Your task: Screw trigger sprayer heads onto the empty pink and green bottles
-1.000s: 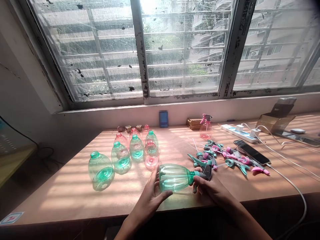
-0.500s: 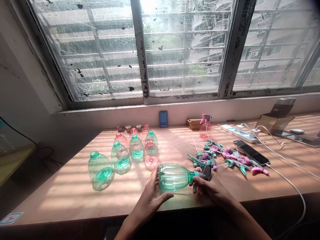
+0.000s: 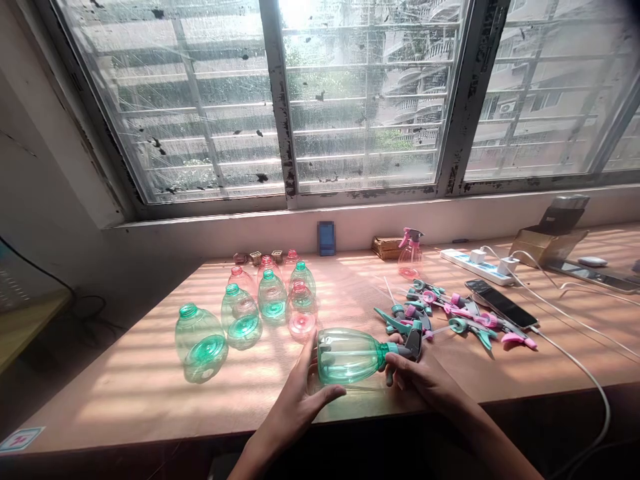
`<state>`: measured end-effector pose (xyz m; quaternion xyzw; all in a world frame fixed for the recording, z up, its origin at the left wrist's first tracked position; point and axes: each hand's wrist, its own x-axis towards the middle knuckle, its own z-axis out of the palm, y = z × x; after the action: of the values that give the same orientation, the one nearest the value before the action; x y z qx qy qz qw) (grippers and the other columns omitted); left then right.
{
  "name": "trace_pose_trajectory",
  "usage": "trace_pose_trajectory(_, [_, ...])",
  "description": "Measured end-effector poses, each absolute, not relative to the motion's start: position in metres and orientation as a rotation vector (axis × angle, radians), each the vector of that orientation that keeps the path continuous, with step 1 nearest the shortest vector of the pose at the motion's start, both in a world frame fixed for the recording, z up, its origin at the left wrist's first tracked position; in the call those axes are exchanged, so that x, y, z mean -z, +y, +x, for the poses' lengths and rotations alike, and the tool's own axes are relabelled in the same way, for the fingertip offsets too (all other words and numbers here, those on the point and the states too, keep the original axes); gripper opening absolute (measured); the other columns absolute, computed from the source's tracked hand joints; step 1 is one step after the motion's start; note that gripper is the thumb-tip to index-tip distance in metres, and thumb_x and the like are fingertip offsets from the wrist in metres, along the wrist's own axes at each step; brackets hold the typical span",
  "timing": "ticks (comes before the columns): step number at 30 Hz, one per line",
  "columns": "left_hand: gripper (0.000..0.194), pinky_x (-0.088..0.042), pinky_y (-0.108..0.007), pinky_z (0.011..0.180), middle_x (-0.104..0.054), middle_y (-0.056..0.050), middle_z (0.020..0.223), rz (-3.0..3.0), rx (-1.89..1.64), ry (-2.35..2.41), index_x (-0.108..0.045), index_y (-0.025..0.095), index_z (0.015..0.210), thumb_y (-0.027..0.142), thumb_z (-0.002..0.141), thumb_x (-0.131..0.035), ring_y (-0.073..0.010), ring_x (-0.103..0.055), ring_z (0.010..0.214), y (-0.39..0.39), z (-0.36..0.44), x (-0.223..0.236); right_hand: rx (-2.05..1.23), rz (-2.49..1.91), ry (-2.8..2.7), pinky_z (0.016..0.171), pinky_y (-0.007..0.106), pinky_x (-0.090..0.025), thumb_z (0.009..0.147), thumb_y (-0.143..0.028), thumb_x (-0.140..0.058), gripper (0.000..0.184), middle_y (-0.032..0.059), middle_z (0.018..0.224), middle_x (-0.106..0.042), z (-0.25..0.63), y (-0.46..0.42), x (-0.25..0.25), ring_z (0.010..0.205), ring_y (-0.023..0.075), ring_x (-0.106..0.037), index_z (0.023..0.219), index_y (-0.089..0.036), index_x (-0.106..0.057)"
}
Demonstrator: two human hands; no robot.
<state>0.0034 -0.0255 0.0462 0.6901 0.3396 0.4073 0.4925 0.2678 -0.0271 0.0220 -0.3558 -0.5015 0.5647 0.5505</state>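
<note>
A clear green spray bottle (image 3: 349,357) lies on its side in the air between my hands, just over the table's front edge. My left hand (image 3: 306,390) cups its base, with the thumb stretched out below it. At the neck, my right hand (image 3: 413,375) grips the grey and green spray head (image 3: 407,345), which sits on the bottle's mouth; some of those fingers are hidden. Right of the hands lies a pile of loose pink, green and grey spray heads (image 3: 455,310). To the left stand several open green bottles (image 3: 200,340) and pink bottles (image 3: 301,310).
A pink spray bottle (image 3: 411,257) with its head on stands at the back, beside a brown box (image 3: 387,248). Further right are a phone (image 3: 503,305) on a white cable, a power strip (image 3: 475,267) and a cardboard box (image 3: 547,243). A blue card-like object (image 3: 327,238) leans against the wall.
Almost nothing differs. Both hands and the green spray bottle keep the same place and grip, and the view has shifted very slightly.
</note>
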Motion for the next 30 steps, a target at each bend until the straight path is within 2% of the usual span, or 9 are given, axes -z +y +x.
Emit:
trace_pose_trajectory(4, [0.090, -0.026, -0.051, 0.124, -0.037, -0.014, 0.162, 1.734, -0.973, 0.895, -0.026, 0.026, 0.160, 0.040, 0.087, -0.077, -0.0361, -0.031, 0.151, -0.0240, 0.0014, -0.0456, -1.328, -0.856, -1.201, 0.045, 0.021, -0.042, 0.080, -0.048, -0.081, 0.039, 0.0016, 0.065, -0.074, 0.2677, -0.0279, -0.0242, 0.048, 0.0128, -0.061, 0.096, -0.020, -0.060])
trace_pose_trajectory(8, [0.094, -0.029, -0.050, 0.122, -0.034, -0.011, 0.165, 1.765, -0.979, 0.865, -0.013, 0.032, 0.162, 0.037, 0.090, -0.073, -0.0336, -0.033, 0.150, -0.0237, 0.0029, -0.0443, -1.342, -0.844, -1.176, 0.044, 0.020, -0.041, 0.080, -0.047, -0.081, 0.038, 0.0017, 0.067, -0.074, 0.2680, -0.0275, -0.0208, 0.049, 0.0134, -0.063, 0.095, -0.021, -0.058])
trace_pose_trajectory(13, [0.100, -0.019, -0.050, 0.126, -0.027, -0.008, 0.168, 1.760, -0.983, 0.845, -0.007, 0.033, 0.162, 0.035, 0.088, -0.075, -0.0314, -0.022, 0.155, -0.0235, 0.0028, -0.0417, -1.351, -0.832, -1.190, 0.044, 0.020, -0.039, 0.082, -0.047, -0.080, 0.039, 0.0019, 0.066, -0.074, 0.2670, -0.0279, -0.0210, 0.047, 0.0118, -0.059, 0.098, -0.020, -0.058])
trace_pose_trajectory(19, [0.089, -0.019, -0.051, 0.126, -0.033, -0.011, 0.165, 1.797, -0.971, 0.909, -0.025, 0.028, 0.160, 0.040, 0.088, -0.076, -0.0348, -0.026, 0.153, -0.0214, 0.0006, -0.0417, -1.334, -0.856, -1.176, 0.044, 0.020, -0.038, 0.080, -0.048, -0.082, 0.041, 0.0009, 0.063, -0.073, 0.2656, -0.0298, -0.0242, 0.046, 0.0119, -0.058, 0.098, -0.021, -0.057])
trace_pose_trajectory(23, [0.091, -0.026, -0.050, 0.124, -0.031, -0.011, 0.166, 1.809, -1.010, 0.862, -0.015, 0.031, 0.162, 0.036, 0.091, -0.072, -0.0327, -0.031, 0.151, -0.0213, 0.0023, -0.0414, -1.353, -0.853, -1.165, 0.042, 0.020, -0.036, 0.079, -0.048, -0.082, 0.042, 0.0007, 0.063, -0.072, 0.2654, -0.0298, -0.0247, 0.045, 0.0118, -0.057, 0.097, -0.021, -0.057])
trace_pose_trajectory(26, [0.095, -0.026, -0.050, 0.124, -0.029, -0.010, 0.167, 1.789, -1.004, 0.836, -0.009, 0.033, 0.162, 0.035, 0.092, -0.072, -0.0317, -0.033, 0.151, -0.0224, 0.0032, -0.0415, -1.356, -0.851, -1.163, 0.043, 0.020, -0.038, 0.079, -0.047, -0.083, 0.041, 0.0009, 0.065, -0.072, 0.2662, -0.0290, -0.0237, 0.047, 0.0126, -0.059, 0.097, -0.021, -0.058])
trace_pose_trajectory(30, [0.095, -0.026, -0.052, 0.124, -0.032, -0.011, 0.166, 1.741, -0.992, 0.870, -0.015, 0.030, 0.162, 0.039, 0.089, -0.075, -0.0348, -0.031, 0.151, -0.0232, 0.0023, -0.0432, -1.370, -0.850, -1.159, 0.045, 0.021, -0.039, 0.079, -0.046, -0.083, 0.039, 0.0016, 0.067, -0.073, 0.2673, -0.0290, -0.0221, 0.050, 0.0135, -0.062, 0.097, -0.020, -0.059])
